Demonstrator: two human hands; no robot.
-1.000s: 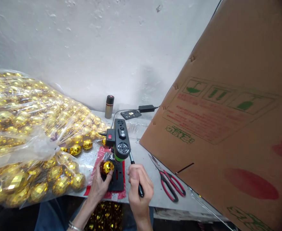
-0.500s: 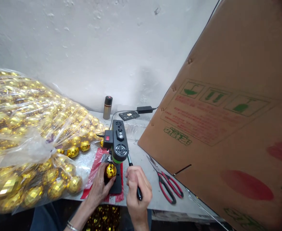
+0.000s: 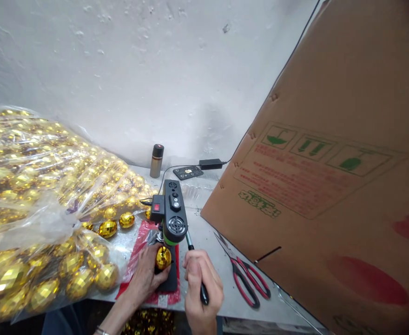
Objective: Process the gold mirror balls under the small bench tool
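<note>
My left hand [image 3: 147, 272] is closed round a shiny gold faceted ball [image 3: 163, 258], thumb on its near right side and fingers at its left. The ball sits under the head of a small black bench drill press [image 3: 175, 211], above its dark base plate [image 3: 171, 281]. The drill bit is too small to make out. My right hand [image 3: 203, 284] grips the black-handled lever [image 3: 204, 294] on the right side of the press. Red plastic wrapping [image 3: 131, 274] lies beneath the base.
Clear bags of gold balls [image 3: 44, 163] fill the left side, with a few loose balls [image 3: 107, 229] beside them. Red-handled scissors [image 3: 248, 281] lie right of the press, below a large cardboard box [image 3: 312, 153]. Behind stand a bottle [image 3: 156, 161], a phone-like slab [image 3: 188, 172] and a power adapter [image 3: 210, 164].
The whole view has shifted slightly, so everything appears a little lower. Both hands keep their holds on the ball and the lever.
</note>
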